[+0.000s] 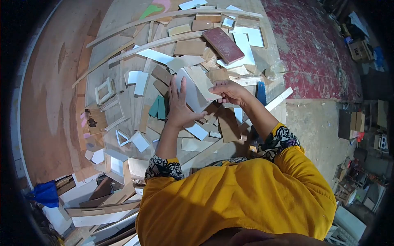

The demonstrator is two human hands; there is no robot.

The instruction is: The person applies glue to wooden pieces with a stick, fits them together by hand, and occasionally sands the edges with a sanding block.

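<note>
Fingers (pixel 174 88) of the left hand (pixel 178 106) are laid flat, together, against a pale board piece (pixel 195 92); the right hand (pixel 230 92) pinches its edge, long axis slanting up-left.

Honestly a lot here you just can't make out. The left hand (pixel 179 105) covers the near part of the pale board (pixel 196 88), and the right hand (pixel 230 91) hides its far edge, so the grip underneath is a guess. The yellow garment (pixel 238 197) blocks the floor near the feet, and the blue thing (pixel 43 193) at the left edge is too dark to identify
</note>
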